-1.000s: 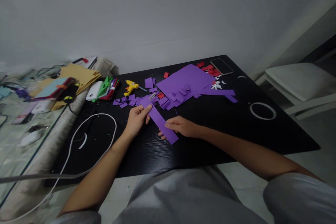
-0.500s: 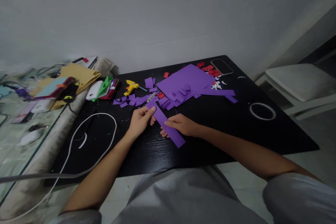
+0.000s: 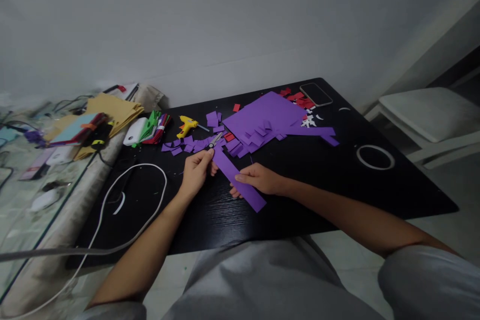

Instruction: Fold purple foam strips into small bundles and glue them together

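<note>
A long purple paper strip point(image 3: 236, 177) slants across the front of the black table, its near end pointing toward me. My right hand point(image 3: 258, 178) grips its lower half, thumb on top and fingertips curled beneath. At the strip's far left corner, my left hand point(image 3: 197, 169) is closed in a pinch, its thumb tip at the paper's edge. Scissors point(image 3: 216, 140) lie just beyond that thumb, blades pointing away, their handles partly hidden. Small cut purple pieces point(image 3: 189, 145) are scattered past my left hand. Behind the strip lies a large purple sheet point(image 3: 270, 110) with more pieces on it.
A yellow glue gun point(image 3: 186, 126) lies at the back left, near folded coloured bundles point(image 3: 152, 127). Red scraps point(image 3: 298, 97), white scraps point(image 3: 309, 119) and a phone point(image 3: 316, 94) are at the back right. A white cable point(image 3: 165, 185) loops over the table's left side.
My left hand has slid left along the strip's far end, pulling its thumb back to the edge and uncovering more of the scissors. My right hand has hardly moved.
</note>
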`<action>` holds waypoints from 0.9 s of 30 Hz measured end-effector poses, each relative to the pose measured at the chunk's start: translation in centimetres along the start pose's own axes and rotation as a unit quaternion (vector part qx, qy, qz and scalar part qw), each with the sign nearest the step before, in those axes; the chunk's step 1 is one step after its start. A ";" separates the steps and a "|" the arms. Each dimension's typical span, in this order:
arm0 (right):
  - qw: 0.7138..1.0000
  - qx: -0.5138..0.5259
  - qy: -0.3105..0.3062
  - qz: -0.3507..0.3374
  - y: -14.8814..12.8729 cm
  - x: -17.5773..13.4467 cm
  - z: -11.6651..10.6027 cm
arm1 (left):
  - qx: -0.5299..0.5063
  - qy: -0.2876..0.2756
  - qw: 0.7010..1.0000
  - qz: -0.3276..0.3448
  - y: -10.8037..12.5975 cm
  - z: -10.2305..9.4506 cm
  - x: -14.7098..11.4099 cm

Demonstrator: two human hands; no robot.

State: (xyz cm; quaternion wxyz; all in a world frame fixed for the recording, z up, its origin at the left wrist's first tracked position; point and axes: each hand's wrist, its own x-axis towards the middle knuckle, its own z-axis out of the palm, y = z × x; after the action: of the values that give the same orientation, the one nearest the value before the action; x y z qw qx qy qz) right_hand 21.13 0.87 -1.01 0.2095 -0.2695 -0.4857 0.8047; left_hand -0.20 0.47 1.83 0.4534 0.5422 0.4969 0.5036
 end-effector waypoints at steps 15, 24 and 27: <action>0.999 -0.018 0.036 -0.023 0.5 0.1 0.3 | -0.011 -0.046 0.998 -0.048 -0.1 0.7 -0.4; 0.998 -0.009 0.048 -0.029 0.6 0.2 0.0 | 0.000 -0.051 0.998 -0.039 -0.3 1.0 -0.5; 0.998 -0.003 0.062 -0.033 0.7 0.3 0.1 | -0.008 -0.072 0.996 -0.049 -0.4 1.1 -0.5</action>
State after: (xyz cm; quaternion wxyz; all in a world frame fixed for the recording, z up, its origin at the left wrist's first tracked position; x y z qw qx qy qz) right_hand 20.84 0.69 -1.64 0.2646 -0.3031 -0.4826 0.7780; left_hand 0.82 0.02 1.26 0.5163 0.5489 0.4845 0.4443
